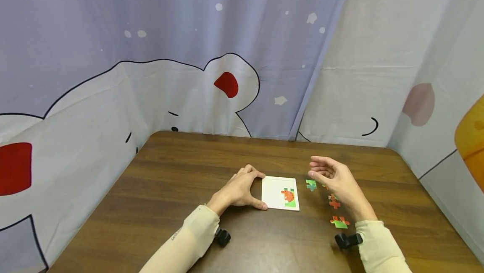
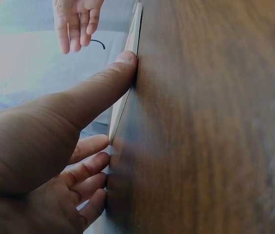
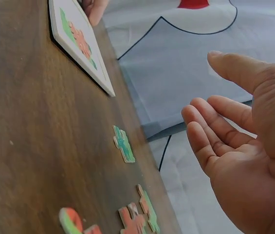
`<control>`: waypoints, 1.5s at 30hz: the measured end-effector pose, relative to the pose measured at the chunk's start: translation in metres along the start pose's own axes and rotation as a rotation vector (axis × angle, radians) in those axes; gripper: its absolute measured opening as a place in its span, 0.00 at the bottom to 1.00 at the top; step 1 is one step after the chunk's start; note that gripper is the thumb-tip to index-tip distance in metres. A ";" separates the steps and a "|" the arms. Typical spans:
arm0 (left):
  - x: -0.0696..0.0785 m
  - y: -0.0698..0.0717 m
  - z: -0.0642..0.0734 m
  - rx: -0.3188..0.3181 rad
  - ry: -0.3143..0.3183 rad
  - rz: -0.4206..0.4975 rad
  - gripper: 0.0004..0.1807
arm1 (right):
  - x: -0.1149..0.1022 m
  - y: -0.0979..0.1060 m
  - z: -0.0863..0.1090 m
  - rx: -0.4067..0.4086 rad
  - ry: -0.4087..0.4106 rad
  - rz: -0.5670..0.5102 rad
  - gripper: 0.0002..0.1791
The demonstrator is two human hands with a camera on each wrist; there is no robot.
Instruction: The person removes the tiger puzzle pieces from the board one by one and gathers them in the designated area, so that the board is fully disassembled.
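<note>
A white square puzzle tray (image 1: 271, 193) lies on the table, with joined red-and-green jigsaw pieces (image 1: 289, 198) in its lower right part. My left hand (image 1: 238, 189) holds the tray at its left side, thumb at the near corner and index finger at the far one. The thumb (image 2: 110, 78) shows against the tray's edge in the left wrist view. Over the loose pieces hovers my right hand (image 1: 338, 180), fingers loosely bent and nothing between them. A green-and-blue jigsaw piece (image 3: 123, 144) lies between tray and right hand.
More loose pieces lie right of the tray, among them an orange-red piece (image 1: 334, 203) and a red-and-green piece (image 1: 340, 223). The wooden table (image 1: 181, 159) meets a printed curtain (image 1: 181, 92) along its back edge.
</note>
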State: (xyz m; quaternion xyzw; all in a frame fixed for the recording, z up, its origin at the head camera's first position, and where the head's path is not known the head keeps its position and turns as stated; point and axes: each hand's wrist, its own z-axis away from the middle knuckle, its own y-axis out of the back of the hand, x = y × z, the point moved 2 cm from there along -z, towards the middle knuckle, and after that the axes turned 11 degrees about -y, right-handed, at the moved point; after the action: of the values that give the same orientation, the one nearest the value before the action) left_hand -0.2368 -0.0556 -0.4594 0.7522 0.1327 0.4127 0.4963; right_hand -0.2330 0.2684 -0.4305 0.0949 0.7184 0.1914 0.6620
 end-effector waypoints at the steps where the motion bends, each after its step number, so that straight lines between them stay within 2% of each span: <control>1: 0.000 0.000 0.000 0.000 0.000 0.000 0.54 | 0.000 -0.001 0.000 -0.005 0.003 -0.001 0.29; 15: -0.001 -0.001 0.000 -0.010 0.009 0.000 0.54 | 0.014 -0.027 -0.003 -0.093 0.034 0.015 0.32; 21: 0.000 -0.001 0.000 -0.011 0.005 -0.005 0.54 | 0.016 -0.037 -0.001 -0.149 0.035 0.085 0.32; 29: 0.001 0.000 0.000 -0.010 0.007 0.006 0.54 | 0.018 -0.042 -0.001 -0.203 0.046 0.101 0.30; 40: 0.000 0.000 -0.002 -0.007 -0.007 -0.009 0.53 | 0.019 -0.046 -0.002 -0.230 0.045 0.202 0.33; 45: -0.001 0.000 -0.001 -0.007 -0.003 -0.005 0.54 | 0.019 -0.049 -0.001 -0.234 0.077 0.266 0.33</control>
State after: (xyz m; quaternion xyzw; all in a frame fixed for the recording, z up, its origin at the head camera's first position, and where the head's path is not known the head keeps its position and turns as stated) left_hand -0.2379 -0.0551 -0.4596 0.7505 0.1326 0.4108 0.5003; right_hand -0.2303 0.2312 -0.4680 0.1041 0.6973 0.3630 0.6092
